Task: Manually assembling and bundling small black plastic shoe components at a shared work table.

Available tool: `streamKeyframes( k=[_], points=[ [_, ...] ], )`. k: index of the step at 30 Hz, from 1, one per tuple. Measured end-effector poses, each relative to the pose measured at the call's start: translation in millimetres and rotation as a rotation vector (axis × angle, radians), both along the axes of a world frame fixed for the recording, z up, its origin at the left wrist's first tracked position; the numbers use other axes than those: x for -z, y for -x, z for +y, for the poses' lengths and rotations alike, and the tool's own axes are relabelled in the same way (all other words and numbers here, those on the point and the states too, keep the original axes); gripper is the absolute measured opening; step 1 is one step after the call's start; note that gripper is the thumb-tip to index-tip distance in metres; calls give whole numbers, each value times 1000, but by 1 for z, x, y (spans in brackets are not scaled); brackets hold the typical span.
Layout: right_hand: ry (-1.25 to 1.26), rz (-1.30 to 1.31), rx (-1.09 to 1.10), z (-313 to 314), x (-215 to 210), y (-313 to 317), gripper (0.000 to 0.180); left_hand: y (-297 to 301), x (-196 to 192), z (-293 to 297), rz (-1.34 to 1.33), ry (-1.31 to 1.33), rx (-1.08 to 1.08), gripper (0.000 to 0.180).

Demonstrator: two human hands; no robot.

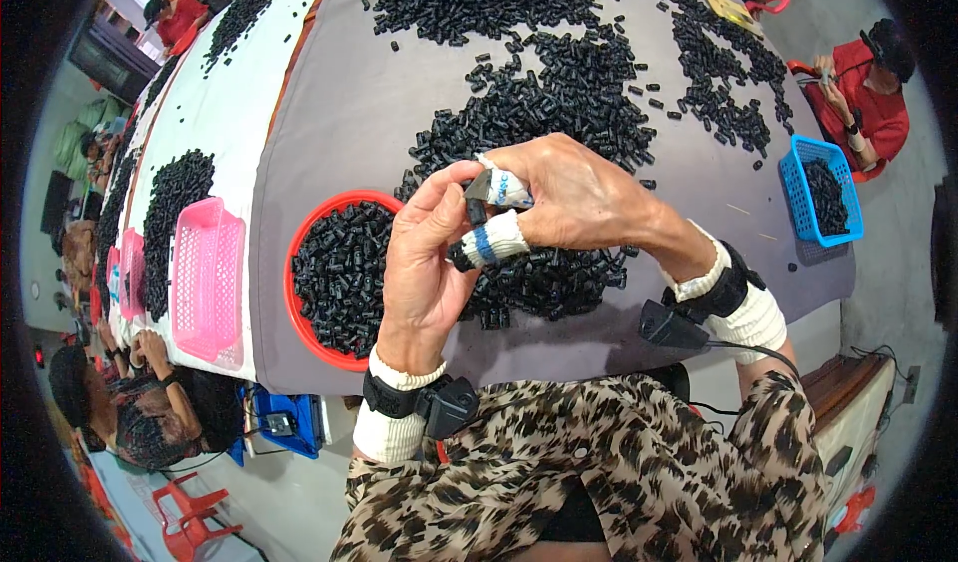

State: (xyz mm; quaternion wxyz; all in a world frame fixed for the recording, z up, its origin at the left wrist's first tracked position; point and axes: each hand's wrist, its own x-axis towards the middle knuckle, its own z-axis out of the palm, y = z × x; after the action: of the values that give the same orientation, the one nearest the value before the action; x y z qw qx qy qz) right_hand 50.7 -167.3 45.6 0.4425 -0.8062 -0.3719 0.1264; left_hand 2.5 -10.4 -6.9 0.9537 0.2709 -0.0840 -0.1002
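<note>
Both hands meet above the grey-covered table. My left hand (424, 258) is closed, its thumb and fingertips pinching a small black cylindrical part (476, 211). Against that part, my right hand (589, 193) is closed around a small grey blade-like piece (481, 185), its exact kind unclear. White wrapping covers the right thumb and index finger, with a dark blue band on the thumb. Beneath the hands lies a large heap of black parts (539, 113). A round red basin (291, 263) full of the same parts stands beside my left hand.
Pink baskets (208, 273) stand on the white-covered table to the left. A blue basket (793, 178) holding black parts sits at the right edge, near a person in red (868, 113). Another person (140, 392) works at the left. A cable runs from my right wrist.
</note>
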Motion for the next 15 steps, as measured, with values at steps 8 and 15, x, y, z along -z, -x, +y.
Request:
streamKeyframes(
  k=[8,15],
  points=[
    [-10,3,7,1,2,1,36,1,1,1,28,65,44,26],
    [-34,-22,13,0,1,1,35,1,-2,-1,18,43,15,26]
  ],
)
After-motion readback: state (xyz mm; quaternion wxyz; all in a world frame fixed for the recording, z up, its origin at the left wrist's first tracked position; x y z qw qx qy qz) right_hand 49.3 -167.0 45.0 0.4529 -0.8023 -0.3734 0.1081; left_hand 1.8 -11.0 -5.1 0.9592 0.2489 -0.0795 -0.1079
